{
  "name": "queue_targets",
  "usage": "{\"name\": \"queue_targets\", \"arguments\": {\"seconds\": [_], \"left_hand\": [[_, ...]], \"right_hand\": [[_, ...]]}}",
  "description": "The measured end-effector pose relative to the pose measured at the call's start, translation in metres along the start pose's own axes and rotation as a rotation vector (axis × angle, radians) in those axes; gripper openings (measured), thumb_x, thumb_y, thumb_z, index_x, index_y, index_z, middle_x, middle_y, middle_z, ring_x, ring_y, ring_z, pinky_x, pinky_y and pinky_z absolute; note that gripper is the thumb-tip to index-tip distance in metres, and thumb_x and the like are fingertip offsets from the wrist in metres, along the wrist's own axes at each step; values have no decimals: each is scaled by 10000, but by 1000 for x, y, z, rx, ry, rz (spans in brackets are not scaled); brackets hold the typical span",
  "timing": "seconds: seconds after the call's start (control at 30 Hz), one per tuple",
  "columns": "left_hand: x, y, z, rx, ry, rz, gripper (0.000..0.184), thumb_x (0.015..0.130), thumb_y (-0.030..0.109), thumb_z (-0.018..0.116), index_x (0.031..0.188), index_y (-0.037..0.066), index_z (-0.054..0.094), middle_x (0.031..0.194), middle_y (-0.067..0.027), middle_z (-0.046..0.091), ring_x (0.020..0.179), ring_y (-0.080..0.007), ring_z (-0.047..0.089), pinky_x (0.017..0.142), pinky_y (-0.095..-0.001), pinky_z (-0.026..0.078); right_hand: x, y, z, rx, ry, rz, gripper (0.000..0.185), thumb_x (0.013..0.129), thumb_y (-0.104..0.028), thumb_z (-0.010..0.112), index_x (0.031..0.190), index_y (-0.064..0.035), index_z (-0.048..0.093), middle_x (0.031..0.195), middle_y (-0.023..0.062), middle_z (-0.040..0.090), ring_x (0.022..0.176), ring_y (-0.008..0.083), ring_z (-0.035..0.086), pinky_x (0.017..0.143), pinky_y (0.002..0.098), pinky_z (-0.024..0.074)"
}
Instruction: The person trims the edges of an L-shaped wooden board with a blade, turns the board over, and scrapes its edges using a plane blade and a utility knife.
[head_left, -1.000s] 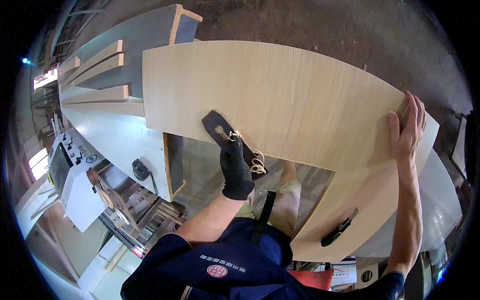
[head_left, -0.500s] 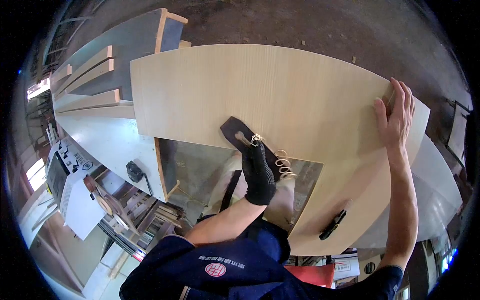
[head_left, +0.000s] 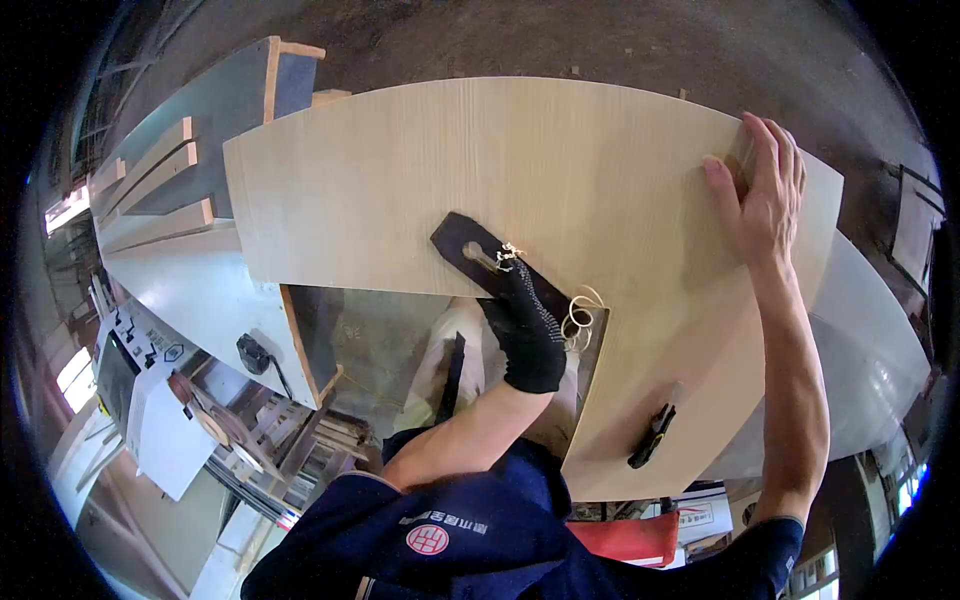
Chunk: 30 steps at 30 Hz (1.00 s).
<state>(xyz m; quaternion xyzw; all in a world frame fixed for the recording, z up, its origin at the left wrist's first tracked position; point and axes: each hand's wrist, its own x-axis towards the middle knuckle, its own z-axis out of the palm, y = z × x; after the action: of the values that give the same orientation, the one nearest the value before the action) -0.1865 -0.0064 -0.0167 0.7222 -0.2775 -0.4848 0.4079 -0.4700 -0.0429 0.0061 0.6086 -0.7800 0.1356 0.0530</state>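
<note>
A dark, flat-bodied tool like a hand plane (head_left: 466, 240) lies across the inner cut edge of a pale wood-grain board (head_left: 400, 170). My left hand (head_left: 525, 335), in a black glove, is wrapped round its middle. Light shavings stand out of its opening, and a curled strip (head_left: 582, 315) hangs at its lower right end. Bare and spread, my right hand (head_left: 765, 195) rests on the board near its far right edge. A black utility knife (head_left: 653, 437) lies on the board's near right part.
On the left, a white panel (head_left: 190, 290) carries a black tape measure (head_left: 254, 354), with wood strips (head_left: 160, 175) behind it. A grey sheet (head_left: 860, 370) sits beneath the board at right. Below are a red item (head_left: 630, 538) and stacked scraps (head_left: 335, 435).
The tool and my left hand have moved rightward along the inner edge, reaching its corner. The view has shifted, so the board and knife appear further left. My right hand still rests on the board.
</note>
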Motion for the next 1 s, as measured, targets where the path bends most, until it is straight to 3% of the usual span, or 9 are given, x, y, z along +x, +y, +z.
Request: {"name": "queue_targets", "arguments": {"seconds": [0.17,0.4,0.6,0.67,0.73,0.8,0.87,0.9,1.0], "left_hand": [[-2,2,1,-284,-39,-249,460,1081,376,538,1293,-27,602,1190,-79,628,1097,-177,557,940,-329,445],[-4,-1,19,-299,46,-210,621,1045,469,579,1440,6,456,1323,-66,531,1161,-179,526,1007,-325,440],[-5,7,18,-361,-35,-266,655,1037,513,570,1434,6,452,1306,-87,535,1156,-196,534,1000,-351,456],[1,-5,24,-340,-17,-189,678,1040,519,557,1453,-5,437,1334,-106,536,1166,-208,539,1002,-348,456],[-9,-2,41,51,196,-374,740,1049,528,529,1520,-24,382,1436,-156,510,1219,-233,536,1040,-355,435],[-11,-10,40,26,104,-301,756,1055,528,515,1548,-26,366,1482,-175,495,1272,-231,513,1093,-355,391],[-12,-11,32,-345,11,-348,676,1070,485,511,1518,-14,424,1435,-124,533,1224,-198,524,1055,-333,420],[-9,-9,23,-226,-37,-245,635,1071,487,511,1488,11,463,1390,-76,546,1180,-175,530,1020,-321,445],[-5,8,0,-429,-86,-342,565,1053,509,538,1368,41,545,1282,-64,584,1132,-188,553,1003,-346,474]], "right_hand": [[-1,0,0,27,4,-3,668,904,-496,717,1387,-69,544,1374,162,555,1348,361,464,1150,502,353],[2,1,2,22,44,-13,665,895,-485,729,1380,-66,549,1356,167,561,1331,365,471,1144,500,358],[-3,0,6,15,48,11,657,890,-474,733,1364,-53,560,1346,178,566,1320,374,477,1136,508,362],[-2,2,9,26,67,5,652,889,-471,733,1358,-51,563,1339,182,570,1319,376,478,1134,508,361],[0,-3,3,40,59,21,646,891,-472,731,1350,-49,567,1329,183,577,1314,376,485,1132,508,364],[8,-1,-3,44,71,7,639,895,-474,727,1343,-46,570,1321,184,582,1307,377,492,1130,507,365],[0,1,1,67,61,-11,632,902,-477,720,1337,-43,572,1317,185,586,1300,379,498,1129,506,367],[-8,-2,2,60,46,0,617,914,-470,707,1343,-48,571,1326,179,582,1299,374,499,1126,502,368],[-2,1,1,43,49,17,584,943,-458,674,1355,-58,570,1354,163,572,1304,359,499,1123,488,374]]}}
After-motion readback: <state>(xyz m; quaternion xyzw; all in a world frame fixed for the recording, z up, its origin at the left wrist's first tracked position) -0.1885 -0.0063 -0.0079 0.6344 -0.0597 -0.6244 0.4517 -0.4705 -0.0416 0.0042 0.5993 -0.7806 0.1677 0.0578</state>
